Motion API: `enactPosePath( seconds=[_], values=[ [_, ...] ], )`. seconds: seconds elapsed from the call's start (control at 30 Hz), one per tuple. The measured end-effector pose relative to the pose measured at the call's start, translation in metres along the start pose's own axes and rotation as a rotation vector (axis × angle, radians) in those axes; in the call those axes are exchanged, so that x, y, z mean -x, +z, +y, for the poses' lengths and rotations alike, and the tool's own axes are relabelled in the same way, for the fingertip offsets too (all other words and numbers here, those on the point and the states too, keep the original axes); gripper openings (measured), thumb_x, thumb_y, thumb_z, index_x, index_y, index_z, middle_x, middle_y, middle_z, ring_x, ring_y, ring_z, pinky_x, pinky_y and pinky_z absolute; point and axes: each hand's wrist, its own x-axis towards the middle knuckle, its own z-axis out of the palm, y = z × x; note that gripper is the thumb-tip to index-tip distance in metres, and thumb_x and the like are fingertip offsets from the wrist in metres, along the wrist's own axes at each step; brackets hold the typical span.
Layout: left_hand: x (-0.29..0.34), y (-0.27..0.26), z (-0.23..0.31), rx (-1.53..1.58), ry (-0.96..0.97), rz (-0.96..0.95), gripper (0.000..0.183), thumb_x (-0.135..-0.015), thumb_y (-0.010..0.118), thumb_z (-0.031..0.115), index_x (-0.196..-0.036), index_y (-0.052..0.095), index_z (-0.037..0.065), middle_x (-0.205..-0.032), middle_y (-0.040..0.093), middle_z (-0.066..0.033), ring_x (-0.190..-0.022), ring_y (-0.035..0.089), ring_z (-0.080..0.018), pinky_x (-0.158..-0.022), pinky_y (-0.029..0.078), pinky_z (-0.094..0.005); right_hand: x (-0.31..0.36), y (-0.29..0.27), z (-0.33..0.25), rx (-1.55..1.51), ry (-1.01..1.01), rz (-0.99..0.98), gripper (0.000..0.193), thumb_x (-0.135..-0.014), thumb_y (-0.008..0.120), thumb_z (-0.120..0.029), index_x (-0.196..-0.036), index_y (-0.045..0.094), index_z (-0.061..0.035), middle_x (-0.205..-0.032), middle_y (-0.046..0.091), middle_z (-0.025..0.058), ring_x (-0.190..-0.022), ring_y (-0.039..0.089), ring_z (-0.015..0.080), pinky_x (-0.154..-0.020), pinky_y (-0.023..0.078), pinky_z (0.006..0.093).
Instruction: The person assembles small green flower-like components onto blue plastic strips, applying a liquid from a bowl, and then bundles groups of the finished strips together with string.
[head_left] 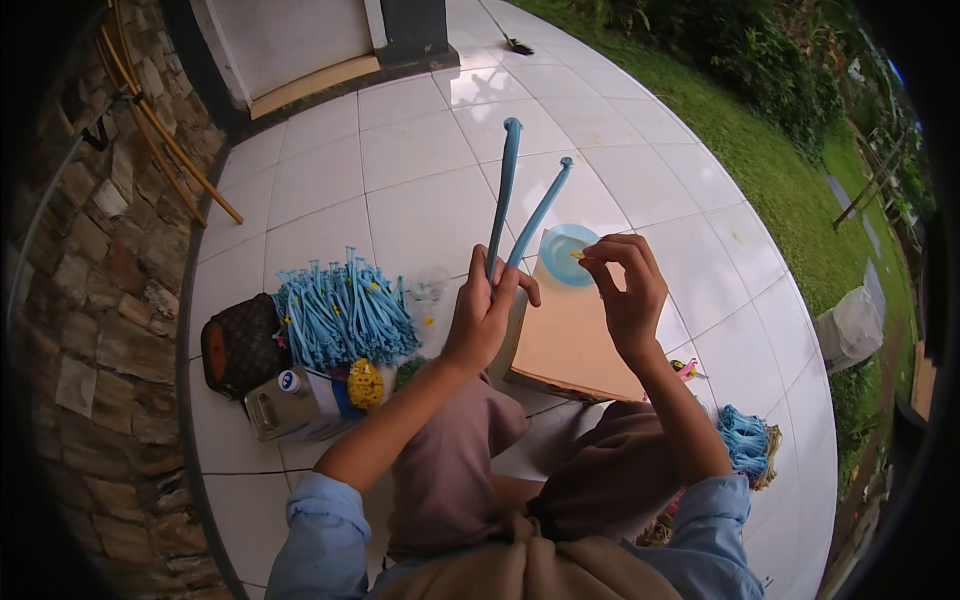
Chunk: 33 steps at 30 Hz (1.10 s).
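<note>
My left hand (pixel 477 318) is closed around the lower part of a pair of light-blue fabric tubes (pixel 508 180). Both stand up from the fist, leaning slightly apart, each with a knob-like end at the top. My right hand (pixel 636 296) pinches a small yellow piece (pixel 577 255) between thumb and fingertips, too small to name. Just beyond those fingertips is a round light-blue dish (pixel 563 270) at the far edge of a flat cardboard box (pixel 575 345). The box top lies below and between my hands.
Left on the white tiles (pixel 410 150) lies a big heap of similar blue tubes (pixel 345 310) with yellow bits. Beside it are a brown bag (pixel 238 340), a metal tin (pixel 280 408) and a yellow packet (pixel 364 383). A second blue bundle (pixel 742 440) lies right. Grass (pixel 700 110) borders the tiles.
</note>
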Motion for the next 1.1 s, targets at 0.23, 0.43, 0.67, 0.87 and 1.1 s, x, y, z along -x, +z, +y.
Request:
enactPosePath(
  seconds=[0.23,0.43,0.67,0.87,1.1],
  values=[
    [0.01,0.011,0.012,-0.197,0.148,-0.069,0.019,-0.094,0.039,0.007,-0.081,0.025,0.01,-0.068,0.06,-0.0081,-0.051,0.029,-0.0041,-0.049,0.029,-0.0197,-0.003,-0.01,-0.029,-0.797,0.582,0.038,0.052,-0.073,0.071,-0.001,-0.112,0.036,-0.0025,-0.081,0.06,0.0094,-0.073,0.057,0.0129,-0.066,0.046,0.0246],
    [0.011,0.017,0.021,-0.299,0.245,-0.105,0.012,-0.094,0.04,0.01,-0.088,0.031,0.005,-0.065,0.058,-0.0071,-0.045,0.042,-0.0128,-0.046,0.032,-0.0258,-0.003,-0.008,-0.032,-0.938,0.797,-0.006,0.055,-0.072,0.072,-0.002,-0.106,0.028,-0.0059,-0.075,0.06,0.0093,-0.064,0.051,0.0131,-0.064,0.043,0.026],
    [0.012,0.017,0.022,-0.315,0.252,-0.122,0.012,-0.094,0.041,0.01,-0.089,0.032,0.004,-0.066,0.058,-0.0079,-0.048,0.047,-0.0158,-0.049,0.036,-0.0277,-0.004,-0.006,-0.033,-0.934,0.872,-0.046,0.055,-0.072,0.071,-0.001,-0.102,0.026,-0.0071,-0.072,0.06,0.0097,-0.061,0.05,0.0127,-0.059,0.041,0.0236],
    [0.013,0.013,0.012,-0.315,0.256,-0.153,0.011,-0.092,0.042,0.008,-0.09,0.033,0.004,-0.066,0.055,-0.01,-0.051,0.052,-0.0232,-0.05,0.037,-0.0295,-0.004,-0.005,-0.034,-0.894,0.878,-0.048,0.055,-0.072,0.072,-0.002,-0.101,0.026,-0.0068,-0.071,0.06,0.0095,-0.06,0.049,0.0125,-0.058,0.041,0.0232],
    [0.014,0.01,0.01,-0.33,0.242,-0.188,0.009,-0.09,0.043,0.003,-0.09,0.033,0.003,-0.068,0.055,-0.0115,-0.053,0.054,-0.0281,-0.052,0.04,-0.0312,-0.004,-0.004,-0.035,-0.827,0.874,-0.067,0.055,-0.073,0.072,-0.004,-0.103,0.025,-0.0061,-0.074,0.06,0.0101,-0.061,0.051,0.0125,-0.059,0.042,0.0227]
  ],
)
